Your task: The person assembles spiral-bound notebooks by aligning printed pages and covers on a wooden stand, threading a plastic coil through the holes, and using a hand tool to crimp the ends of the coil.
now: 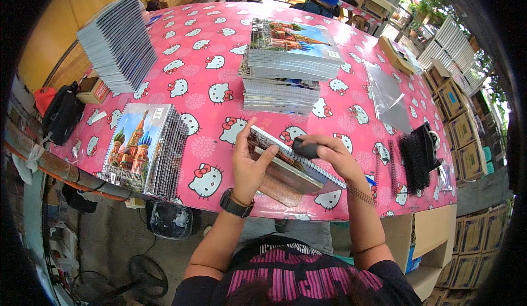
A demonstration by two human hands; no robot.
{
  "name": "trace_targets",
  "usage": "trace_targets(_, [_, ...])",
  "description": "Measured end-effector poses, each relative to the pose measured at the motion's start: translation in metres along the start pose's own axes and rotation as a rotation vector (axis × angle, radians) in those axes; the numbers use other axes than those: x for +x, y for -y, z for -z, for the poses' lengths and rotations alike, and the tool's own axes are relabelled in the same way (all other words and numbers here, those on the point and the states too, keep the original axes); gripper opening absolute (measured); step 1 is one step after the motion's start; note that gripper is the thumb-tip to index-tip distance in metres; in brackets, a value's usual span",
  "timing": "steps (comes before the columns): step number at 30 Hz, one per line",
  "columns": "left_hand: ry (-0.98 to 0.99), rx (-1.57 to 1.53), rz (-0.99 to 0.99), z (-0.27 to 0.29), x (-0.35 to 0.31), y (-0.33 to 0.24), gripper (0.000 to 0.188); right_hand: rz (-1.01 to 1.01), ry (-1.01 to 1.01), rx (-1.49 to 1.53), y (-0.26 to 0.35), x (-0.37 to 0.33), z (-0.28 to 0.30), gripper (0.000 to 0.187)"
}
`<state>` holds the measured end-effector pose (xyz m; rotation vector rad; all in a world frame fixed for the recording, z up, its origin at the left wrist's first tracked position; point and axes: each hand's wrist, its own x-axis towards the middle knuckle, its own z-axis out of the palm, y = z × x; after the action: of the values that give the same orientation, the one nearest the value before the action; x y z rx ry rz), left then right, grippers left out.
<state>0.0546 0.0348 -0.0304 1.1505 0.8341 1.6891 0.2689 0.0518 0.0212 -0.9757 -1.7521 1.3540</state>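
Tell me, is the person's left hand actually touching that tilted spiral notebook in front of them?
Touching. The head view shows it: the left hand holds the spiral notebook near its far-left end, thumb pressed over it.

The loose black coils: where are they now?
In the head view, the loose black coils lie on the right of the table, right of the right hand, below the clear sheets.

Printed lettering runs along the bottom of the left stack's top spiral notebook [134, 146]; pink letters span the black T-shirt [299, 273].
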Motion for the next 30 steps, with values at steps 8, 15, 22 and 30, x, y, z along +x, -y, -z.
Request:
trace_targets(8, [-0.021, 0.018, -0.021, 0.002, -0.001, 0.006, 0.061, 0.108, 0.024, 0.032, 0.005, 0.012, 0.0, 0.058])
trace_targets(15, [-0.071, -0.187, 0.102, 0.006, 0.002, -0.004, 0.042, 0.165, 0.117, -0.089, 0.014, 0.024, -0.003, 0.043])
trace_targets(22, [-0.104, -0.291, 0.139, 0.007, 0.002, -0.002, 0.04, 0.072, 0.044, -0.044, 0.012, 0.037, -0.012, 0.044])
trace_targets(30, [-0.113, -0.247, 0.145, 0.012, 0.003, 0.003, 0.035, 0.036, 0.068, -0.257, 0.013, 0.053, -0.015, 0.051])
